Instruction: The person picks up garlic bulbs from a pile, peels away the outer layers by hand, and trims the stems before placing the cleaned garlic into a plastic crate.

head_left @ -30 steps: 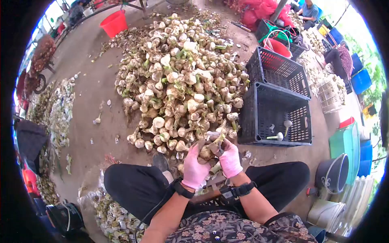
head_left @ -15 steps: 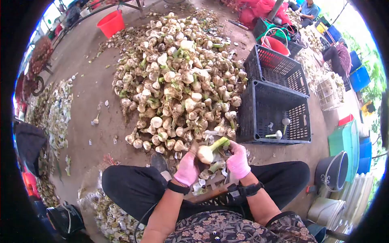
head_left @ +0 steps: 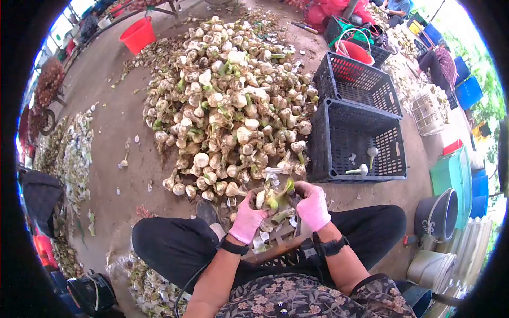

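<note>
Between my two pink-gloved hands is a garlic bulb (head_left: 261, 199), partly covered by my left fingers. My left hand (head_left: 248, 216) is closed around the bulb. My right hand (head_left: 312, 205) pinches the green, leafy outer skin (head_left: 286, 194) at the stalk side, which hangs partly peeled and a little blurred. Below the hands, between my knees, lie cut stalk pieces and peelings (head_left: 281, 216) on a low wooden-edged support. Just beyond my hands rises a large heap of unpeeled garlic bulbs (head_left: 222, 116).
Right of the heap stand two black crates (head_left: 354, 172); the nearer contains two cleaned garlic bulbs (head_left: 373, 152). A red bucket (head_left: 354, 52) sits behind them, another red bucket (head_left: 138, 36) at far left. A dark bucket (head_left: 436, 214) stands right. Two people sit at the upper right.
The bulb's round white side has turned toward my left fingers, and its green skin now hangs loose between the hands. The whole view has shifted slightly.
</note>
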The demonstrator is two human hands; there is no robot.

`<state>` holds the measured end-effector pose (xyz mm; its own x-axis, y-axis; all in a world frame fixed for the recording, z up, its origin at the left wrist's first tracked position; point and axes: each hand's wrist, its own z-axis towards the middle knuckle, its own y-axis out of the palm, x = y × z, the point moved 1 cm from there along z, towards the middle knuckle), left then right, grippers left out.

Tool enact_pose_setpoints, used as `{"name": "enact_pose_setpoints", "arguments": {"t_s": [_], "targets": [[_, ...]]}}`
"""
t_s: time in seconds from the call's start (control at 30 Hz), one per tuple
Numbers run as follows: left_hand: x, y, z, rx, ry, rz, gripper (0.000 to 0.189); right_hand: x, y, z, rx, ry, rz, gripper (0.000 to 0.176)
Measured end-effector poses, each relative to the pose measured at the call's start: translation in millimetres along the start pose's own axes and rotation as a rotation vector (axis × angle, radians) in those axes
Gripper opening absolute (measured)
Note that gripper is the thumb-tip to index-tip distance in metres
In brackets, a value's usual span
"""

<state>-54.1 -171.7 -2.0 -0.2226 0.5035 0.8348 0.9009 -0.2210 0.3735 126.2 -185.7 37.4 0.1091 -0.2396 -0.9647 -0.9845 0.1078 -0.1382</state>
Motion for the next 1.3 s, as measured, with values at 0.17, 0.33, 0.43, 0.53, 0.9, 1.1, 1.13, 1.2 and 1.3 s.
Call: {"name": "enact_pose_setpoints", "arguments": {"t_s": [0.17, 0.33, 0.43, 0.53, 0.9, 1.1, 1.13, 1.2, 1.3], "targets": [[7.4, 10.0, -9.3, -0.198, 0.021, 0.016, 0.061, 42.1, -10.2, 23.9, 0.248, -0.061, -0.384, 0.033], [15.8, 14.1, -13.6, -0.175, 0.071, 0.067, 0.059, 63.5, -21.4, 17.1, 0.003, 0.088, -0.729, 0.04], [12.2, 8.8, -7.2, -0.114, 0.04, 0.007, 0.062, 26.4, -21.7, 6.6, -0.06, -0.014, -0.28, 0.051], [3.3, 7.4, -1.9, -0.111, 0.054, -0.066, 0.065, -11.6, -22.3, -3.1, -0.202, 0.008, -0.068, 0.058], [4.5, 10.4, -6.9, -0.142, -0.093, -0.356, 0.057, -32.4, -10.6, -16.3, -0.109, -0.176, -0.611, 0.036], [7.1, 11.5, -12.0, -0.068, -0.182, -0.471, 0.049, -30.2, 1.9, -18.1, -0.004, -0.304, -0.786, 0.011], [10.0, 11.3, -11.6, -0.116, -0.233, -0.487, 0.046, -28.7, -0.3, -17.3, -0.025, -0.31, -0.758, 0.011], [7.4, 7.1, -10.9, -0.181, -0.341, -0.51, 0.042, -23.7, -5.0, -13.0, -0.044, -0.316, -0.741, 0.014], [6.3, 5.5, -12.8, -0.327, -0.366, -0.542, 0.043, -19.4, -5.6, -5.3, -0.017, -0.27, -0.717, 0.014]]}}
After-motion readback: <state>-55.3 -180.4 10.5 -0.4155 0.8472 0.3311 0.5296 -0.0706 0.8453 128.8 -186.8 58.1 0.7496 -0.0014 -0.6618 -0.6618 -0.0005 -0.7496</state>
